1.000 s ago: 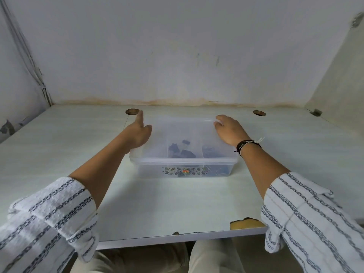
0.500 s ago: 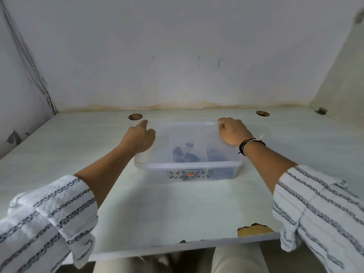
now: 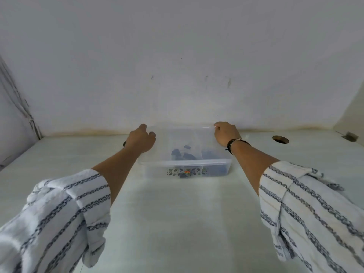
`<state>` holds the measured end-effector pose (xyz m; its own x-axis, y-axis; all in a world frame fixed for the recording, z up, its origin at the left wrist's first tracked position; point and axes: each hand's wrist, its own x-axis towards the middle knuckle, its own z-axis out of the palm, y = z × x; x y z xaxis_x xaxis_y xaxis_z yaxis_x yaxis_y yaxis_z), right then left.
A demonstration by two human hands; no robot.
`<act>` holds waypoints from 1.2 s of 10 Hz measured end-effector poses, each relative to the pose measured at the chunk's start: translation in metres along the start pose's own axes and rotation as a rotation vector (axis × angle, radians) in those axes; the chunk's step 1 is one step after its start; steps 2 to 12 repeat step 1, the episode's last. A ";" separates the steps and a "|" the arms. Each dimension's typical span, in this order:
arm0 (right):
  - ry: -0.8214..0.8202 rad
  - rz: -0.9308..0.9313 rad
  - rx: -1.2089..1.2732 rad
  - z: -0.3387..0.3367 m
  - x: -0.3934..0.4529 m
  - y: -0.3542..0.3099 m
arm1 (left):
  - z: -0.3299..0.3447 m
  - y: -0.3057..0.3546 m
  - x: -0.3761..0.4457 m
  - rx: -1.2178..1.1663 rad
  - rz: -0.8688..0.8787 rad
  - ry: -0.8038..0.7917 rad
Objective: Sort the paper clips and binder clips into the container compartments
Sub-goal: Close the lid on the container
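Both hands' grips curl over the far corners of the clear container (image 3: 185,164), left hand (image 3: 140,141) and right hand (image 3: 225,133) with arms outstretched, dark clips (image 3: 183,154) inside; its sticker (image 3: 187,171) is unreadable, on the desk (image 3: 177,213).

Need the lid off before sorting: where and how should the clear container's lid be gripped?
Grip the lid at its two far corners, coming from above on each side, as the left hand and right hand sit now. The container is wide and shallow, and its overhanging rim gives fingers an edge to curl under. Whether the lid is latched cannot be told.
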<state>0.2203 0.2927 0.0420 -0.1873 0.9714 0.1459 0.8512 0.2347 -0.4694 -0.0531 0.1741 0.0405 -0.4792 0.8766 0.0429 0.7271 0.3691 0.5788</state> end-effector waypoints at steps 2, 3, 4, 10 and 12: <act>0.036 -0.024 -0.087 -0.004 -0.004 -0.003 | 0.000 0.004 0.003 0.229 0.051 0.165; 0.036 -0.024 -0.087 -0.004 -0.004 -0.003 | 0.000 0.004 0.003 0.229 0.051 0.165; 0.036 -0.024 -0.087 -0.004 -0.004 -0.003 | 0.000 0.004 0.003 0.229 0.051 0.165; 0.036 -0.024 -0.087 -0.004 -0.004 -0.003 | 0.000 0.004 0.003 0.229 0.051 0.165; 0.036 -0.024 -0.087 -0.004 -0.004 -0.003 | 0.000 0.004 0.003 0.229 0.051 0.165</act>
